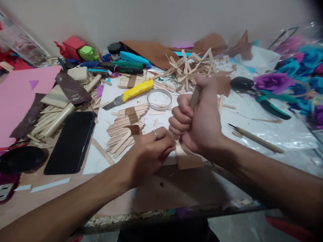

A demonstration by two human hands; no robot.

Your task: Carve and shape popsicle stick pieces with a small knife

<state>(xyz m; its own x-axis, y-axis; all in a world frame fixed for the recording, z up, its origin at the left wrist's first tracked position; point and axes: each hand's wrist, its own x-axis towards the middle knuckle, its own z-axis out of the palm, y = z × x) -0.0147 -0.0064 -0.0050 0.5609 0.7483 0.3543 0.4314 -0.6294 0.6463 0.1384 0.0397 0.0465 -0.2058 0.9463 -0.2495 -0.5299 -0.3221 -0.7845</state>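
Observation:
My right hand [198,116] is closed in a fist round a wooden-handled tool [194,96], held upright with its tip down near a small wooden piece [188,158] on the table. My left hand [148,153], with a ring on one finger, presses closed fingers down beside that piece, touching it at its left edge. A fanned stack of flat wooden sticks [126,126] lies just left of my left hand.
A yellow utility knife [131,93], a tape ring [159,99], a black phone [72,141], a heap of crossed sticks [188,69], a second wooden-handled tool [256,138], green-handled pliers [262,99], paper flowers [290,74] and pink sheets [22,90] crowd the table [156,188].

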